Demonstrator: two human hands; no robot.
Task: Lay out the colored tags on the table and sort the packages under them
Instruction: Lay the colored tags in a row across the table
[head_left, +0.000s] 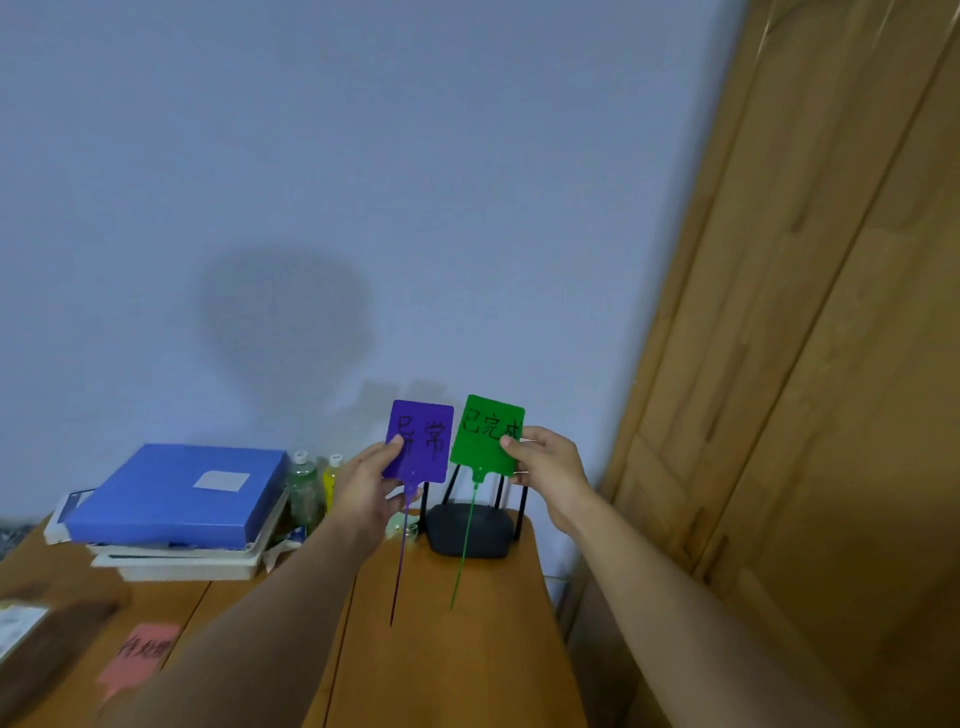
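Note:
My left hand (366, 488) holds a purple tag (423, 441) upright above the table, thumb on its left edge; its thin purple strap hangs down. Beside it, my right hand (550, 470) pinches a green tag (483, 434) by its right edge, its green strap dangling too. Both tags carry black handwriting. A pink tag (140, 657) with writing lies flat on the wooden table (457, 649) at the lower left, partly under my left forearm. A brown package (47, 639) with a white label sits at the left edge.
A black router (470, 530) with several antennas stands at the table's far right corner, behind the tags. A blue folder (179, 493) rests on stacked white trays at the back left, with bottles (306, 486) beside it. A wooden wardrobe (810, 312) fills the right.

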